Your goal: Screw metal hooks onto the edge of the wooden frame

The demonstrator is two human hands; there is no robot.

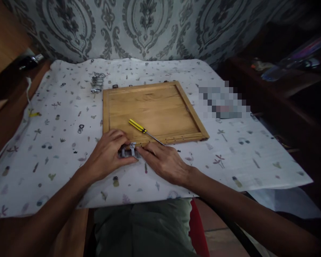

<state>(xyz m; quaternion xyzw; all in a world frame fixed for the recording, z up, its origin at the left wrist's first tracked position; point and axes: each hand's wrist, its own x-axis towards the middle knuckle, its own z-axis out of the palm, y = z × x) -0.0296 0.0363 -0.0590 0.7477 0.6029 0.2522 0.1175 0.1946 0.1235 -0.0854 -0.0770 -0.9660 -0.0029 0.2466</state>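
Observation:
A framed wooden panel (pixel 152 107) lies flat on the patterned white cloth. At its near left edge a small metal hinge (pixel 132 146) sits against the frame. My left hand (pixel 109 153) curls around the hinge, thumb below and fingers on the frame's corner. From the other side, my right hand (pixel 164 160) reaches in with its fingers pressed together beside the hinge; whether they pinch anything is hidden. A screwdriver with a yellow and black handle (pixel 137 126) rests on the panel, its shaft tip ending by my right hand. Small holes dot the frame's near edge.
Several metal hinges (pixel 97 82) lie in a row behind the panel's left corner. A pixelated object (pixel 224 103) is on the cloth (pixel 256 153) at the right. A pale cable (pixel 28 92) runs down the left side. Dark furniture stands on the right.

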